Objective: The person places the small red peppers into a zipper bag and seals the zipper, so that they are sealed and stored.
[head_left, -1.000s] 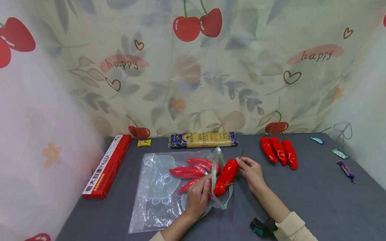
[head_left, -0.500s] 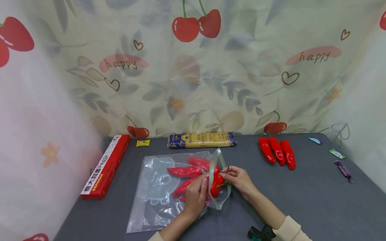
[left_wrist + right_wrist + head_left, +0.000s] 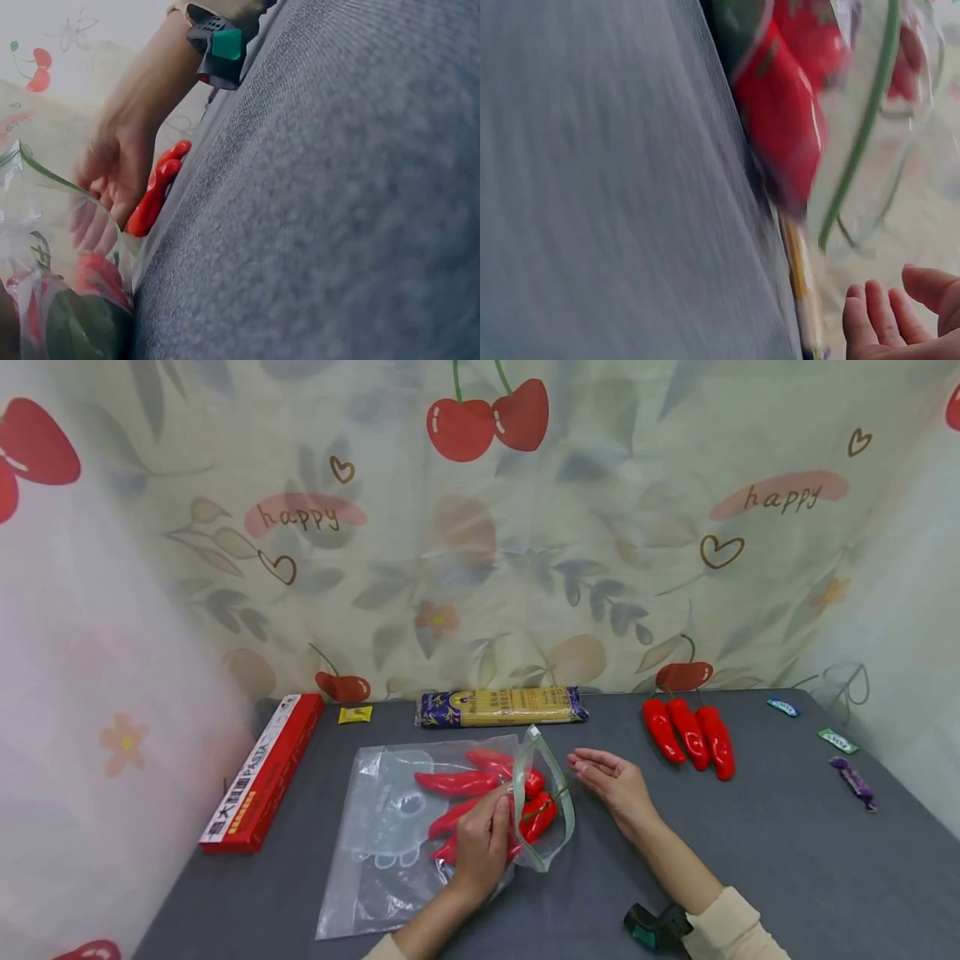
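Observation:
A clear zip bag [image 3: 390, 893] lies on the grey table with several red peppers [image 3: 453, 783] inside, its green-edged mouth facing right and gaping. My left hand [image 3: 482, 847] pinches the bag near that mouth, thumb on top. Just right of the opening, my right hand [image 3: 617, 785] is held in the air with nothing in it, fingers fairly straight. The right wrist view shows those loose fingers [image 3: 885, 315] apart from the bag. Stems of the peppers [image 3: 97, 277] point toward the mouth in the left wrist view.
Three red peppers [image 3: 690, 735] lie at the back right. A noodle packet [image 3: 502, 707] is at the back, a red pasta box [image 3: 262, 777] at the left, and a yellow sweet [image 3: 355, 715] beside it. Small wrapped sweets [image 3: 853, 783] lie far right, near the patterned cloth wall [image 3: 465, 568].
My right hand pushed a red pepper into the bag, let it go and drew back to the right. The left hand kept its hold on the bag.

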`<state>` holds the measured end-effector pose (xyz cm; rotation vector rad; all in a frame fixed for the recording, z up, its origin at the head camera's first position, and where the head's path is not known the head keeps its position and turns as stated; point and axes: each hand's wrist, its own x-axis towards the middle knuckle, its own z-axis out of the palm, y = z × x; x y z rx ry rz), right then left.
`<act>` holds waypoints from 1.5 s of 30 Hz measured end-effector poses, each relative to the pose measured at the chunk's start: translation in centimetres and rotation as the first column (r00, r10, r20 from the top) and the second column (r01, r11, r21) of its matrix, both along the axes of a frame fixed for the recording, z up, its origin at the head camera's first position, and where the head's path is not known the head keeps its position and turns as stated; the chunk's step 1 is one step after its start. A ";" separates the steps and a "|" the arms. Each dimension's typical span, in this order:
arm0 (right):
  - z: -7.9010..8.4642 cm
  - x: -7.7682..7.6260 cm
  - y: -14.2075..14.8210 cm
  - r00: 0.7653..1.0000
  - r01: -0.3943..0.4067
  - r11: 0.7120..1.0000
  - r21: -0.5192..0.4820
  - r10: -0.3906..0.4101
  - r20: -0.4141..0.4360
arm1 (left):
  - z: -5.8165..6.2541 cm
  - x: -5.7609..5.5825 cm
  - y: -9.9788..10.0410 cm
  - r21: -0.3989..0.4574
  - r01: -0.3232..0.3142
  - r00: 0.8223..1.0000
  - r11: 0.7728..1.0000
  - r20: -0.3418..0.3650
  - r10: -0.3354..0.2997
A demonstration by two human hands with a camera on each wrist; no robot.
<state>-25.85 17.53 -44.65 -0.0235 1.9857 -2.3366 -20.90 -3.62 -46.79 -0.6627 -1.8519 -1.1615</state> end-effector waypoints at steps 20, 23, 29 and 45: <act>1.5 -7.3 10.5 0.834 0.535 0.808 0.247 -0.552 -0.002 | -0.9 0.2 0.2 -0.034 0.035 0.999 0.999 -0.034 -0.036; 1.1 -7.6 10.4 0.847 0.502 0.782 0.370 -0.531 -0.028 | -0.9 0.1 0.2 -0.034 0.041 0.999 0.999 -0.033 -0.042; 0.6 -7.7 9.3 0.897 0.411 0.746 0.523 -0.434 -0.085 | -0.8 0.1 0.1 -0.034 0.031 0.999 0.999 -0.039 -0.032; 2.2 -4.5 4.1 0.964 0.219 0.974 0.059 -0.225 0.143 | -1.0 -0.3 -0.4 -0.035 0.011 0.999 0.999 -0.041 -0.012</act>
